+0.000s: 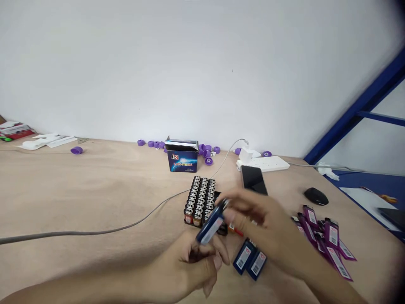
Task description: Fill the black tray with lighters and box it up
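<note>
My right hand (253,217) pinches the metal top of a dark blue lighter (210,228), which tilts down to the left. Just below its lower end is my left hand (201,261), fingers curled with a gap between thumb and fingers; nothing shows in it. Behind both hands a black tray holds rows of upright lighters (201,198), its right part hidden by my right hand. Two dark blue lighters (249,258) lie on the table beneath my right wrist. An orange-red lighter (234,229) is partly covered by that hand.
Purple lighters (330,240) lie piled at the right, near a black mouse (316,196). A phone (253,179) leans by a white power strip (272,163). A lighter box (182,158) and purple caps (207,150) stand near the wall. A grey cable (95,232) crosses the left.
</note>
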The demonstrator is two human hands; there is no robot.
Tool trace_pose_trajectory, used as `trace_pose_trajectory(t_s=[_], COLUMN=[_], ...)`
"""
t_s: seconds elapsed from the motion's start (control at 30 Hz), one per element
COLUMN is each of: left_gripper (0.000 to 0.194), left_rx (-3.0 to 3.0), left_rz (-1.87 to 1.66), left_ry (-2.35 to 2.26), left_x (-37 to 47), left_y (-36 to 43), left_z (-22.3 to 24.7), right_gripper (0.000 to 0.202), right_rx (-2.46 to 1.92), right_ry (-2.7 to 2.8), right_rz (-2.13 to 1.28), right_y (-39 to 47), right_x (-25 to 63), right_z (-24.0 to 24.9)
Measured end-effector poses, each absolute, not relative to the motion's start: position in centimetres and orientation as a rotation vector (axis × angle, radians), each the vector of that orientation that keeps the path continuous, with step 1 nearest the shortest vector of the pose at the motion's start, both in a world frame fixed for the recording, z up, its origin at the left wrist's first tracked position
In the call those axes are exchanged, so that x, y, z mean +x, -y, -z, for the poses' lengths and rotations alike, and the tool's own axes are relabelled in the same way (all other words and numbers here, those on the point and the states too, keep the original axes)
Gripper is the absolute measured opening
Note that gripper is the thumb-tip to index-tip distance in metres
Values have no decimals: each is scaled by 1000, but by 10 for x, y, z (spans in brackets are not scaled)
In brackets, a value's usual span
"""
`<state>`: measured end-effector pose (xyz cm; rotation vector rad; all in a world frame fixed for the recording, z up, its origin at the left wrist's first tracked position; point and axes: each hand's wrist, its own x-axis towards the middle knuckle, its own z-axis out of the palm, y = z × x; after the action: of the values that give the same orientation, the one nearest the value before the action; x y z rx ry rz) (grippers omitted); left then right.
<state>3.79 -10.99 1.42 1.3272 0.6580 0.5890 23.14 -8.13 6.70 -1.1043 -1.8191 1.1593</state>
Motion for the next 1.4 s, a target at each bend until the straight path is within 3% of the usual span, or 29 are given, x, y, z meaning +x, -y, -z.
trace_pose_trajectory(t_s=[0.1, 0.2, 0.43, 0.6, 1.07, 1.4], left_gripper=[11, 25, 60, 54, 46, 48], left_rx=[1967, 2573, 3133, 3278, 3362, 3377], left_rz=[-872, -1084, -577, -527, -583, -557], left_ry=[-728, -607, -763, -814, -851, -845], left_x=[33, 30, 33, 35, 36, 36], left_y=[101, 88, 68, 67, 68, 67], left_z=[-15, -11, 8, 16, 20, 21], right_gripper=[31, 38, 16, 8, 39, 38], right_rx=[-1204, -1323, -1437, -1380, -1262, -1213], right_ry=[1528, 1354, 1638, 1775, 2208, 2360], right_rz=[-913, -826, -702, -704, -343, -484], right_y=[56, 34, 17, 20, 31, 36], right_x=[257, 273, 266, 255, 248, 248], right_z=[-63, -49, -7, 8, 17, -2])
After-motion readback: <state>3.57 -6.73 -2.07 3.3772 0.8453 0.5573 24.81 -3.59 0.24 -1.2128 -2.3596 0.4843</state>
